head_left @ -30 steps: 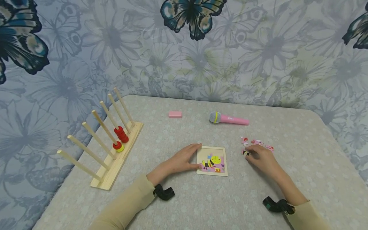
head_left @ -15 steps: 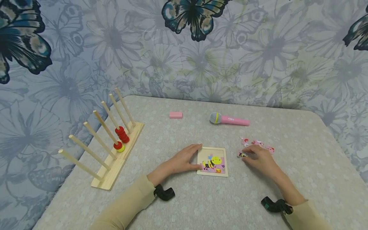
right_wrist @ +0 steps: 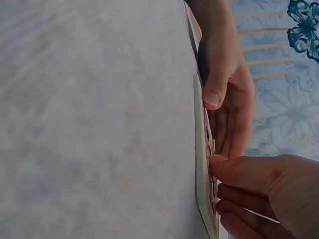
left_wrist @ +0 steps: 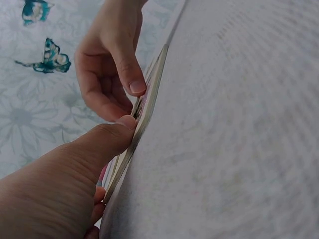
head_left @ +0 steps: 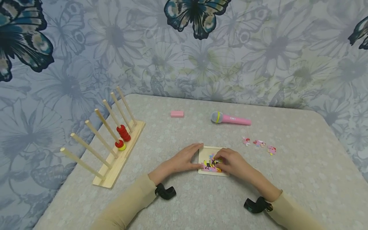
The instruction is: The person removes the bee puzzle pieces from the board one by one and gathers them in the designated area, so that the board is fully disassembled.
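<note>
A square wooden puzzle tray (head_left: 213, 173) lies on the table, with a partly assembled bee picture (head_left: 207, 164) in its lower part. My left hand (head_left: 184, 159) holds the tray's left side, thumb at the lower edge and fingers at the upper left corner. My right hand (head_left: 237, 164) is over the tray's right half, pinching a small puzzle piece (head_left: 216, 162) between thumb and fingers, close over the picture. In the right wrist view, the right thumb (right_wrist: 234, 168) is right at the tray's surface. The right fingers hide part of the picture.
Several loose pink puzzle pieces (head_left: 259, 143) lie to the right of the tray. A pink toy microphone (head_left: 236, 120) and a pink block (head_left: 177, 114) are farther back. A wooden peg stand (head_left: 108, 181) with red and yellow rings (head_left: 123, 133) stands on the left.
My right hand has moved left from beside the loose pieces to over the tray, carrying a puzzle piece. My left hand has stayed at the tray's left side.
</note>
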{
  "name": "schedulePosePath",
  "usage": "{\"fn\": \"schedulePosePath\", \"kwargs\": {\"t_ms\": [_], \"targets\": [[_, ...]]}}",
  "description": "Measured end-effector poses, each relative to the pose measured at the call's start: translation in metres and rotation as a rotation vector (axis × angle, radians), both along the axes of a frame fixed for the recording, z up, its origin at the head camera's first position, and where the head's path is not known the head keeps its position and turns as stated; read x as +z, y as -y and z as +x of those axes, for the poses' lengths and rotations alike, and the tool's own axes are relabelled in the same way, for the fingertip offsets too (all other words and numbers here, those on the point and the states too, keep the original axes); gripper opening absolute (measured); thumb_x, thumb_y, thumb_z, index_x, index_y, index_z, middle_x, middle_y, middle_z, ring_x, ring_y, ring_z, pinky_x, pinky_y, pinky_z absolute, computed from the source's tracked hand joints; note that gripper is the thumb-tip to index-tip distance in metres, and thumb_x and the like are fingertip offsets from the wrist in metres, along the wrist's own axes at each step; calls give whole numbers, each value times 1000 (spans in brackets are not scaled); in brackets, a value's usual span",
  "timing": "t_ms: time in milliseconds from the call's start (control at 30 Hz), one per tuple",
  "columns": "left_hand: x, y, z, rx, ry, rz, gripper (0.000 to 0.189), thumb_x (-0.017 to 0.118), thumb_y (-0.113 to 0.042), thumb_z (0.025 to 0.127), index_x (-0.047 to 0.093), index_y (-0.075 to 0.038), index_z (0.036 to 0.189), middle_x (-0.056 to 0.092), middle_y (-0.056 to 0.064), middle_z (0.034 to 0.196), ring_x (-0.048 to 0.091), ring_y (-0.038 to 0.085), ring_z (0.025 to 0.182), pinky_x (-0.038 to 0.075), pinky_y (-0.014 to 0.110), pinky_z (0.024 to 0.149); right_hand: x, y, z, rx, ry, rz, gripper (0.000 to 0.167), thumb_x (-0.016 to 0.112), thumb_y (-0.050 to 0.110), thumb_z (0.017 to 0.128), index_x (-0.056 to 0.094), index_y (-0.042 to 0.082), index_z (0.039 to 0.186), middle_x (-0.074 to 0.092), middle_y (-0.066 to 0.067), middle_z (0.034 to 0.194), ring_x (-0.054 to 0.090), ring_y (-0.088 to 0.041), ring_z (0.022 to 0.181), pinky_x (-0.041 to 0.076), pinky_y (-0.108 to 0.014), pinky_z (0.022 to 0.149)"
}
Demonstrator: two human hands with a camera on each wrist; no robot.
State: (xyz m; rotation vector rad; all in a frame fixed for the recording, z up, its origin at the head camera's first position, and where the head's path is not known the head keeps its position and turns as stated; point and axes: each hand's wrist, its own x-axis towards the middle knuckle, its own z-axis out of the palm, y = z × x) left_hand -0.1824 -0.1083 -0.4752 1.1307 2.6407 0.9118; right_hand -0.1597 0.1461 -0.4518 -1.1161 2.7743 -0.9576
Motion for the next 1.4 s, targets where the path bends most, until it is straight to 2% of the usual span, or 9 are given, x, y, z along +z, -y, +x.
{"fn": "schedulePosePath", "kwargs": {"t_ms": [167,333,733,933,1167,1400], "targets": [[0,-1,-1,-2,5,-5,83,69,-40,85,29,-1,146,37,12,144,33,24,134,28,35,110,0,3,-3,11,-13,3,23,75,14,81,69,9,102,64,0,103,58,-14,91,51,-33,77],[-1,-1,-1,5,12,-12,83,69,-41,85,29,-2,146,37,12,145,33,23,134,28,35,110,-1,5,-4,52,-23,-46,22,72,9,83,71,8,106,66,-1,106,59,-18,103,51,-40,86],[0,0,-1,-14,3,-4,84,69,-41,85,28,0,146,37,14,145,33,24,134,28,36,110,-10,24,-12,115,-59,-128,17,71,6,84,72,7,100,67,-1,100,61,-18,98,51,-39,83],[0,0,-1,-22,-5,-13,84,68,-41,86,27,0,146,36,14,145,32,25,134,27,36,110,-11,29,-13,113,-42,-110,16,71,6,85,72,8,100,67,0,101,61,-18,100,51,-39,85],[1,0,-1,-18,-12,-12,84,69,-41,86,28,1,146,37,14,144,32,26,134,28,37,110,-11,31,-15,122,-68,-116,16,70,7,85,72,8,100,67,0,100,61,-18,98,51,-40,85],[1,1,0,-14,4,-7,84,68,-41,86,27,0,147,36,14,145,31,25,135,28,37,110,-12,35,-15,116,-66,-117,16,70,6,85,72,8,101,68,0,101,60,-18,99,51,-37,85]]}}
